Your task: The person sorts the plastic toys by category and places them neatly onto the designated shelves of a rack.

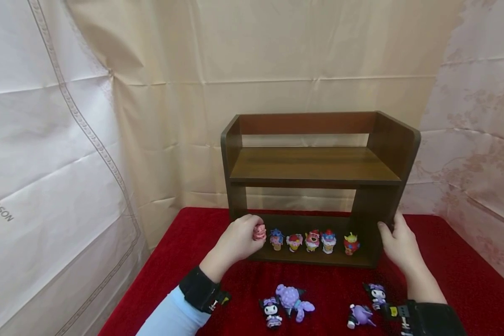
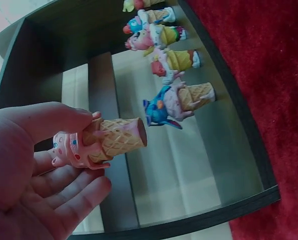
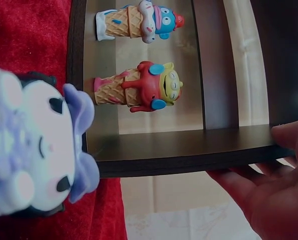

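My left hand (image 1: pixel 238 237) pinches a pink ice-cream-cone figurine (image 2: pixel 113 140) between thumb and fingers, at the left end of the shelf's lower level. In the left wrist view its waffle cone points toward the shelf board. Beside it on that board stand several cone figurines, the nearest a blue-eared one (image 1: pixel 276 239), the farthest a red and yellow one (image 1: pixel 351 244). My right hand (image 1: pixel 401 242) grips the right side panel of the dark wooden shelf (image 1: pixel 315 183), thumb inside and fingers outside, as the right wrist view shows.
On the red cloth (image 1: pixel 235 298) before the shelf are a black-and-white figurine (image 1: pixel 271 312), a lilac figurine (image 1: pixel 293 301), a purple one (image 1: pixel 361 315) and another black-and-white one (image 1: pixel 376 295). Beige curtains (image 1: pixel 277 56) hang behind the shelf.
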Motion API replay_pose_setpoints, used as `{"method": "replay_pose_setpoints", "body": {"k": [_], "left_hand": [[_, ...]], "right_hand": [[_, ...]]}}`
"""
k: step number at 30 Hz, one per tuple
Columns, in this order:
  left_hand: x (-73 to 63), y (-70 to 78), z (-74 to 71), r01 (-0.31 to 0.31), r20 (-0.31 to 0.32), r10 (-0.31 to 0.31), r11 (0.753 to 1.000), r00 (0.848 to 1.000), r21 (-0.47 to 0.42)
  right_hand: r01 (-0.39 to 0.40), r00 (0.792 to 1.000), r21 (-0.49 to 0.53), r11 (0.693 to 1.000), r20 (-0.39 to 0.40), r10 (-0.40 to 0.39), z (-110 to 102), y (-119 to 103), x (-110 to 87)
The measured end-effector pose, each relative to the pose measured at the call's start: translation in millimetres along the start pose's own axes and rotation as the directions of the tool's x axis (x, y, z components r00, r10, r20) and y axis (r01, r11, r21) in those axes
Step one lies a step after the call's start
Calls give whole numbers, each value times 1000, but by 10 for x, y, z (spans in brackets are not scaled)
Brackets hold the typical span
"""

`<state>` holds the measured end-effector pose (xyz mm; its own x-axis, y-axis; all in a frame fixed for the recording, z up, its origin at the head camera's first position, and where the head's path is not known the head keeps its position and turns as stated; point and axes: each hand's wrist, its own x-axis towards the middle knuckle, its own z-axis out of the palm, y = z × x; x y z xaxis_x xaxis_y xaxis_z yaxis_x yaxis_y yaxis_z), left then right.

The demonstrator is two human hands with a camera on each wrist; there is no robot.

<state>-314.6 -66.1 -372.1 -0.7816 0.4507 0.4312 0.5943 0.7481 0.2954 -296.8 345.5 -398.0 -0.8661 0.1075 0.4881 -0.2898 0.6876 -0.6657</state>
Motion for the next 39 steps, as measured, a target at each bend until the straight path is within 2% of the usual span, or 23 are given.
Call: {"method": "replay_pose_setpoints", "body": {"k": [10, 18, 25, 39], "left_hand": [[96, -68, 165, 43, 29, -44, 999, 999, 21], [142, -115, 252, 56, 62, -60, 996, 996, 69], [165, -155, 329, 44, 78, -53, 992, 995, 122], [235, -201, 476, 100, 142, -131, 974, 981, 204]], "right_hand": [[4, 1000, 6, 1000, 0, -4, 0, -16, -8], [10, 1000, 8, 1000, -7, -10, 6, -19, 3], [5, 1000, 2, 1000, -1, -5, 9, -4, 7], [-7, 1000, 2, 1000, -5, 7, 10, 11, -3]]}}
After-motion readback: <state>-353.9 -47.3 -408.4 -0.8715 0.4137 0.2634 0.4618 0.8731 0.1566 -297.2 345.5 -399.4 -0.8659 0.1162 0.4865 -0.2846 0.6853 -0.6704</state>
